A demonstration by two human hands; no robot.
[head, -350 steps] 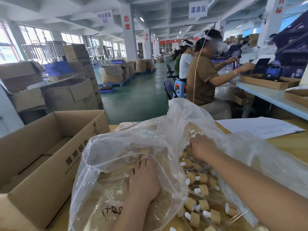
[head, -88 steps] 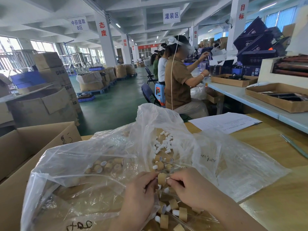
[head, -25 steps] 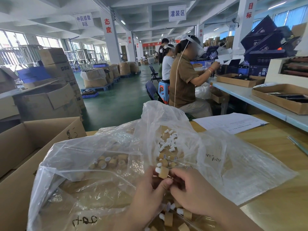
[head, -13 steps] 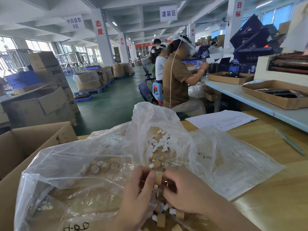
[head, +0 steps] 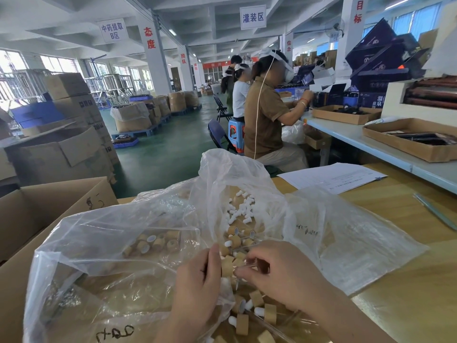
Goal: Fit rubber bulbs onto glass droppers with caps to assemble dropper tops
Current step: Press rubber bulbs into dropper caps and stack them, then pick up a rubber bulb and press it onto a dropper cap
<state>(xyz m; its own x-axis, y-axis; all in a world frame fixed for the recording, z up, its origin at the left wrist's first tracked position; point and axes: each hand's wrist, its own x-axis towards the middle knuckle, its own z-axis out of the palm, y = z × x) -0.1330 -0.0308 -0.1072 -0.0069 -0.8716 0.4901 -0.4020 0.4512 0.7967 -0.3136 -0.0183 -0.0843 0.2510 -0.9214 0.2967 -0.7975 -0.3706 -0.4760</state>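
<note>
Floor (head: 160,149): green, smooth, slightly glossy.
Ceiling (head: 217,43): white concrete beams; tube lights lit.
Pillars (head: 153,58): white, square, red characters.
Windows (head: 57,65): along the left wall; bright daylight.
Signs (head: 252,17): white hanging boards, blue characters.
Desk (head: 395,219): pale wood, right foreground.
Bench (head: 346,134): light-blue top, behind the desk.
Stool (head: 233,134): blue plastic, beside the bench.
Cartons (head: 71,95): brown, stacked at left.

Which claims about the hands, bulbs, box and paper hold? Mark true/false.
1. The left hand and right hand pinch one tan cylindrical cap between them. True.
2. The loose white rubber bulbs lie in the open brown cardboard box. False: they are piled on the clear plastic bag, beyond the hands.
3. A white printed paper sheet lies on the wooden bench. True.
4. The cardboard box stands right of the bag. False: it is on the left.
</note>
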